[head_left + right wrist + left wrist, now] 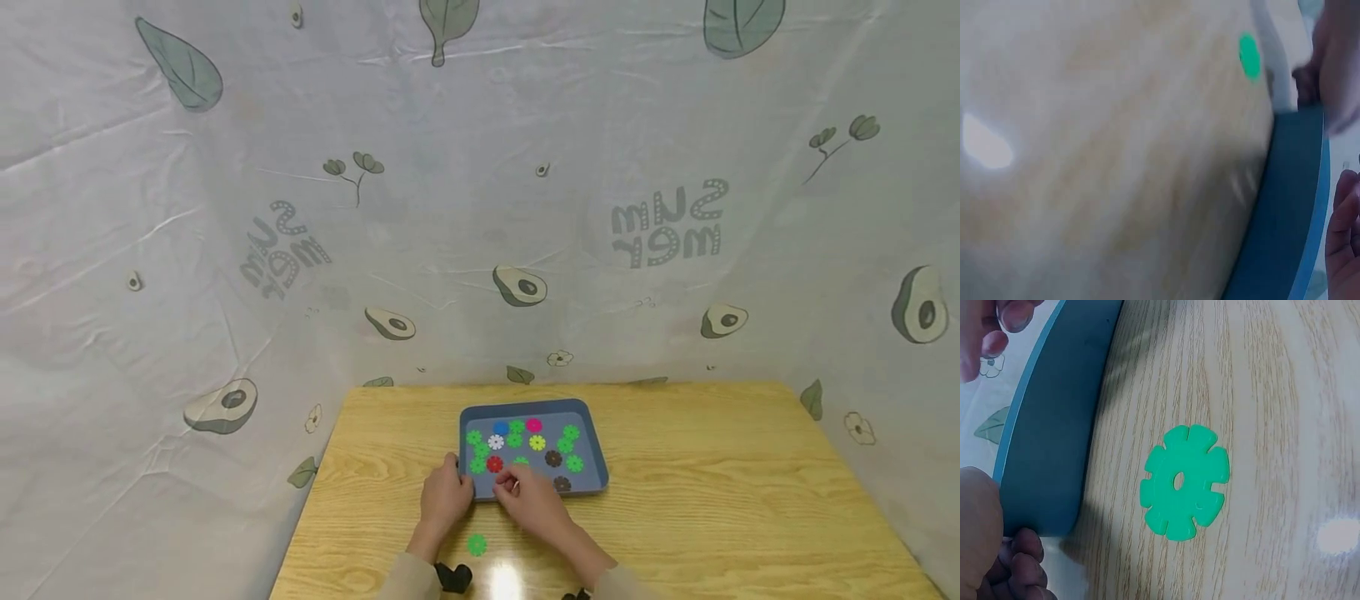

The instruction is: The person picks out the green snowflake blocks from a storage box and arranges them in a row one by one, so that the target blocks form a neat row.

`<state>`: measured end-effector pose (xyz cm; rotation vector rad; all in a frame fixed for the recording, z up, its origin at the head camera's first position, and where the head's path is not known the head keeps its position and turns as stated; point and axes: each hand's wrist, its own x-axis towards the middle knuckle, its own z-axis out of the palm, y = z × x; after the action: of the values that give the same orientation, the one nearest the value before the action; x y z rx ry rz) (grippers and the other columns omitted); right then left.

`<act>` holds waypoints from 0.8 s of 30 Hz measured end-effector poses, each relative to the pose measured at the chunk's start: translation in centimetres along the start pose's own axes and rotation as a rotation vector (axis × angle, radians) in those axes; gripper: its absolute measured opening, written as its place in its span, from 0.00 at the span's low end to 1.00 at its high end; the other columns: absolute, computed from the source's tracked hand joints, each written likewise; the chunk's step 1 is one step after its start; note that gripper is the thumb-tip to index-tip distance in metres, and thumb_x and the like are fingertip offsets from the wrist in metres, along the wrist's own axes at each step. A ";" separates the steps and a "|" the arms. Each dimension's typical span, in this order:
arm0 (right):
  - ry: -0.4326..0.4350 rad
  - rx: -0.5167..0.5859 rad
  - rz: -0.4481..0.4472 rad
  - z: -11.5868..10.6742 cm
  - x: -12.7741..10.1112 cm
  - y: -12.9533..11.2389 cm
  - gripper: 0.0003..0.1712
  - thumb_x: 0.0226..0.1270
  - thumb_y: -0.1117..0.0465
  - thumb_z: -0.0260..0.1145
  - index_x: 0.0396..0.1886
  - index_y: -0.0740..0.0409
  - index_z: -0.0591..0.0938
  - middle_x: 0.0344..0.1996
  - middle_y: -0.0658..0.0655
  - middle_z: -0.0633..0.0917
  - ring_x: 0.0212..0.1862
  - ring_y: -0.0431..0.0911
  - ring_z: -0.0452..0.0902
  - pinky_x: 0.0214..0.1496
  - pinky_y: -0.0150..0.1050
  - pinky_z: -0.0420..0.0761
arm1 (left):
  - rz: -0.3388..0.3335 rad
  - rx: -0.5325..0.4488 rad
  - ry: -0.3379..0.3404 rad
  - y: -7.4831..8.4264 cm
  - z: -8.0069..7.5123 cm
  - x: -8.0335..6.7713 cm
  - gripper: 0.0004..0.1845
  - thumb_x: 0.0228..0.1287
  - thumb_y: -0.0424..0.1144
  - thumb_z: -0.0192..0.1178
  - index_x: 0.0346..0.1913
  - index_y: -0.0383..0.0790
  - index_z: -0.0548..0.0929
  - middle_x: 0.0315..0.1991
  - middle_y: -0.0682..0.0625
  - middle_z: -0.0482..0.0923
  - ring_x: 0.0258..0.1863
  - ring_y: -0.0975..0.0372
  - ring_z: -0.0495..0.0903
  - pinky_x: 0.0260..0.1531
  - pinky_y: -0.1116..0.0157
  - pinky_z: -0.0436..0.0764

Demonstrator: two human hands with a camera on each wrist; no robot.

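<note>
My left hand [444, 498] grips the tray [592, 450] corner; my right hand [531, 498] pinches something small, I cannot tell what. Next move, I think: lift it beside the green disc [477, 545] near my wrists.

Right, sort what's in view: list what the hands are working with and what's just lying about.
In hand:
- blue tray, its near-left corner held by the left hand
- coloured notched discs in the tray, which the right hand reaches among; what its grip holds cannot be seen

Lying about:
- lone green disc on the wooden table, outside the tray
- avocado-print backdrop
</note>
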<state>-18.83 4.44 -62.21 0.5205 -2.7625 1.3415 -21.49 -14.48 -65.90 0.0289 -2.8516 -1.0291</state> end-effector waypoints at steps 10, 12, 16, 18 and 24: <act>0.070 -0.142 0.126 -1.3 3.2 2.6 0.11 0.66 0.61 0.74 0.42 0.64 0.87 0.30 0.52 0.81 0.31 0.45 0.74 0.35 0.45 0.77 | -0.007 -0.004 0.014 0.4 -0.1 -0.2 0.12 0.65 0.31 0.62 0.48 0.29 0.78 0.24 0.48 0.75 0.20 0.58 0.70 0.22 0.58 0.72; 0.056 -0.175 0.144 -1.1 3.5 3.0 0.15 0.65 0.59 0.76 0.44 0.67 0.86 0.33 0.56 0.83 0.35 0.49 0.78 0.39 0.49 0.80 | -0.014 -0.007 0.012 0.4 -0.1 -0.4 0.12 0.65 0.31 0.62 0.48 0.29 0.78 0.24 0.48 0.75 0.21 0.58 0.70 0.22 0.58 0.72; 0.039 -0.231 0.173 -0.6 3.5 3.6 0.19 0.61 0.56 0.78 0.42 0.67 0.85 0.36 0.58 0.86 0.39 0.54 0.83 0.42 0.52 0.82 | -0.021 -0.020 0.003 0.4 -0.1 -0.7 0.14 0.65 0.31 0.62 0.50 0.28 0.78 0.24 0.47 0.76 0.21 0.59 0.71 0.22 0.58 0.73; 0.038 -0.241 0.188 -0.4 3.4 3.8 0.19 0.59 0.56 0.79 0.40 0.66 0.85 0.35 0.58 0.86 0.38 0.54 0.83 0.41 0.52 0.82 | -0.023 -0.022 0.001 0.3 0.0 -0.8 0.14 0.64 0.31 0.63 0.50 0.28 0.78 0.24 0.47 0.77 0.20 0.59 0.71 0.21 0.59 0.73; 0.052 -0.240 0.210 -0.1 3.6 4.1 0.18 0.57 0.59 0.81 0.39 0.65 0.83 0.34 0.57 0.84 0.38 0.53 0.82 0.42 0.51 0.82 | -0.037 -0.018 0.009 0.4 0.0 -0.5 0.15 0.63 0.30 0.63 0.51 0.28 0.79 0.26 0.45 0.79 0.20 0.60 0.72 0.20 0.59 0.73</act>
<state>-23.55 5.84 -64.66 0.1856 -2.9448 1.0132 -21.00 -14.11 -65.66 0.0844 -2.8440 -1.0588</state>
